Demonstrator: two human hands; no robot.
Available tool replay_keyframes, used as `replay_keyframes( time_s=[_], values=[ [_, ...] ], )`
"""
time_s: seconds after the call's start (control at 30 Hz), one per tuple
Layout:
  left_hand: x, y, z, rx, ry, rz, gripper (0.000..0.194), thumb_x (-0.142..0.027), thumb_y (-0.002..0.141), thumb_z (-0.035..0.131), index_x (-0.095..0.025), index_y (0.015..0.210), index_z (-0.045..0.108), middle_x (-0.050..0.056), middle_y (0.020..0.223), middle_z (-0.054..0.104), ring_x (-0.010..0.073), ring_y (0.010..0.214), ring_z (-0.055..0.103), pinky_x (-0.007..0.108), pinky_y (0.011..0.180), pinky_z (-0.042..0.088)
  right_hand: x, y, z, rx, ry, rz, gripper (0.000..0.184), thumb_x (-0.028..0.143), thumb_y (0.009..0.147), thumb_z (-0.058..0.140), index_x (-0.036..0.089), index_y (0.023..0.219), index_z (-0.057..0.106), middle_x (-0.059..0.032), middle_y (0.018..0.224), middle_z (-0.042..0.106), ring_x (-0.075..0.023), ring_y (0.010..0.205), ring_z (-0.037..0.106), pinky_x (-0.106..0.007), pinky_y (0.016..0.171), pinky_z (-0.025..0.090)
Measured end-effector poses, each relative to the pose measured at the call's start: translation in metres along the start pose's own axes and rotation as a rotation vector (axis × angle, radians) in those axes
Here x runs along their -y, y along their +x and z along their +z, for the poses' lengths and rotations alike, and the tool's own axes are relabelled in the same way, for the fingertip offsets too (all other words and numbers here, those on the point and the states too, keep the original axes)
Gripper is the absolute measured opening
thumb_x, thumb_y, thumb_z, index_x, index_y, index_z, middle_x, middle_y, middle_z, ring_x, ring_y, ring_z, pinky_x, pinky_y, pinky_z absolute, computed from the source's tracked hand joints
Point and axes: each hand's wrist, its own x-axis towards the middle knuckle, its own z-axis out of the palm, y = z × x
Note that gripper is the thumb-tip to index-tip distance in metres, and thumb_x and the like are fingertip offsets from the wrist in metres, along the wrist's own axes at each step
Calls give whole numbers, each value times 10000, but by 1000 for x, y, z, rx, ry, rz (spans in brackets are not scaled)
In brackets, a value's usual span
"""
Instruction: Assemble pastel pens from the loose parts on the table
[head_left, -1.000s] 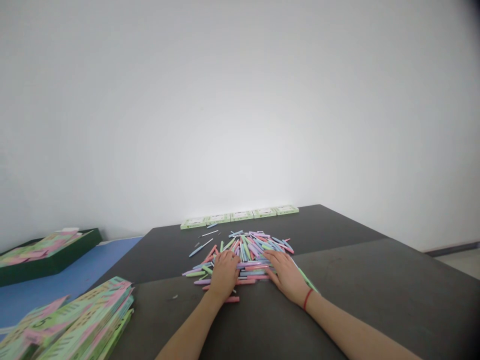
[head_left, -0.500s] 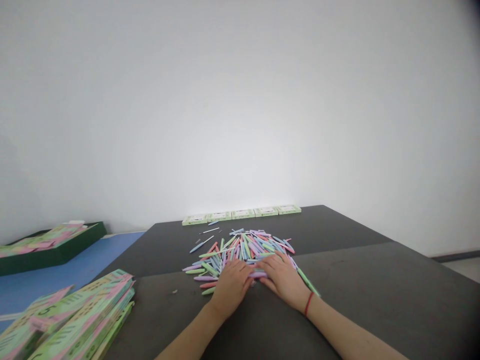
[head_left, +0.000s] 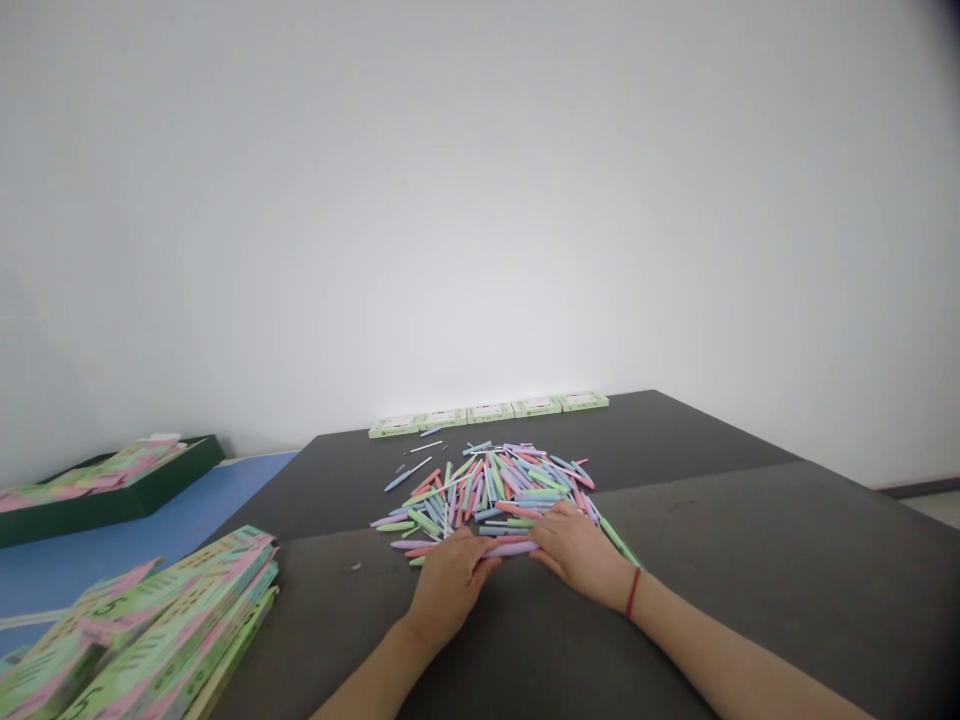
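A heap of pastel pens (head_left: 487,480) in green, pink, blue and purple lies on the dark table, with thin white rods among them. At its near edge a purple pen (head_left: 513,549) lies crosswise between my two hands. The fingers of my left hand (head_left: 454,575) are closed at its left end. My right hand (head_left: 576,548) has its fingers curled at the other end; a red cord circles that wrist. A pink pen lies just behind the purple one. My fingertips are partly hidden.
Several flat light-green boxes (head_left: 490,412) line the table's far edge by the wall. Stacked green and pink packs (head_left: 180,620) lie at the near left. A dark green tray (head_left: 142,493) with similar packs rests on a blue surface (head_left: 247,478).
My hands have drawn slightly apart, and more of the purple pen shows between them. Pens at the heap's near side now lie more crosswise. The view has shifted slightly.
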Motion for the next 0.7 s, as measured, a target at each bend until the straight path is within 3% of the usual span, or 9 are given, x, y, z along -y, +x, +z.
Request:
replay_keyframes(
  time_s=[0.17, 0.23, 0.3, 0.4, 0.5, 0.7],
  values=[
    [-2, 0, -4, 53, 76, 59, 314, -363, 921, 396, -229, 959, 677, 54, 803, 658, 210, 765, 570, 346, 739, 407, -1, -1, 0, 2, -11, -8, 226, 306, 933, 424, 191, 886, 613, -63, 860, 667, -218, 823, 566, -358, 774, 364],
    [-3, 0, -5, 47, 40, 22, 273, -382, 893, 452, -231, 941, 674, 47, 800, 658, 219, 781, 564, 356, 747, 406, -1, -1, -1, -7, -3, -4, 239, 304, 939, 409, 188, 881, 610, -64, 863, 665, -214, 828, 565, -354, 785, 366],
    [-3, 0, -4, 19, -50, -41, 249, -378, 823, 562, -235, 1015, 631, 32, 823, 662, 223, 797, 564, 357, 757, 416, -3, -2, -2, -22, 23, 19, 242, 300, 942, 402, 187, 888, 609, -60, 860, 663, -209, 830, 566, -349, 795, 367],
    [-1, 0, -1, -10, -225, -105, 368, -296, 749, 636, -226, 1096, 536, 11, 846, 667, 205, 790, 576, 351, 770, 444, -7, -4, -2, -63, 72, 63, 232, 298, 942, 403, 190, 926, 607, -50, 854, 659, -202, 830, 564, -339, 796, 371],
    [0, -1, 1, -58, -315, -105, 328, -243, 752, 612, -214, 1061, 509, 15, 846, 659, 194, 796, 585, 346, 771, 464, -11, -6, -1, -86, 89, 71, 227, 299, 940, 404, 188, 946, 602, -52, 860, 654, -202, 836, 556, -333, 796, 371],
    [-1, -5, -4, -183, -266, 3, 310, -214, 779, 529, -200, 1086, 482, 39, 891, 608, 181, 808, 572, 332, 773, 477, -12, -7, 0, -83, 100, 86, 235, 297, 942, 397, 185, 923, 603, -57, 852, 652, -208, 824, 548, -332, 792, 368]
  ],
)
